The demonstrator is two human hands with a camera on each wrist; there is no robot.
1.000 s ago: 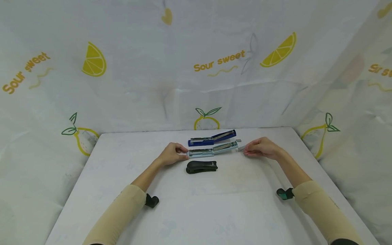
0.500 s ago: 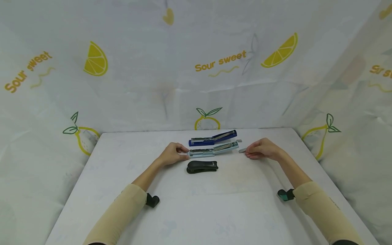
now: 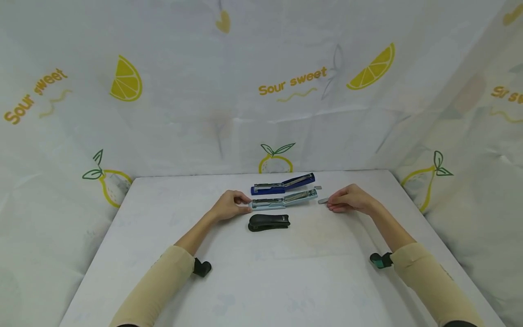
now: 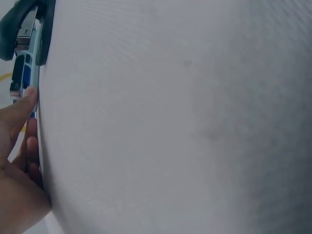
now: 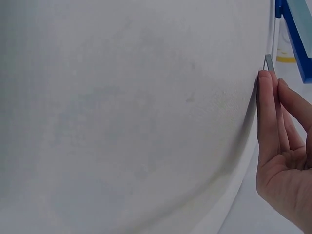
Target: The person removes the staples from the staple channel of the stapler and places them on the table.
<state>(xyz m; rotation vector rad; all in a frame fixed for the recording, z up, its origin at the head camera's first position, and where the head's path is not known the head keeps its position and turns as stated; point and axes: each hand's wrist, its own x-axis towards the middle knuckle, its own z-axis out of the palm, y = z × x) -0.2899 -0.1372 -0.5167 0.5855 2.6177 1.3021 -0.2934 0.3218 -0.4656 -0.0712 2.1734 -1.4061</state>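
Opened out on the table is a light blue stapler, its upper arm tilted up to the right. My left hand pinches its left end between thumb and fingers; the thumb also shows on it in the left wrist view. To the right, my right hand pinches a short grey strip of staples, which points left toward the stapler's raised arm. The strip's U-shaped end sticks out past the fingertips in the right wrist view. Behind lies an opened dark blue stapler.
A closed black stapler lies in front of the light blue one. Another small grey staple strip rests by the dark blue stapler's raised end. White cloth with lemon prints hangs behind and at both sides of the white table.
The staple strip in my right hand has tipped slightly, its free end now lower and its grey side showing. My left hand and the staplers stay in place.
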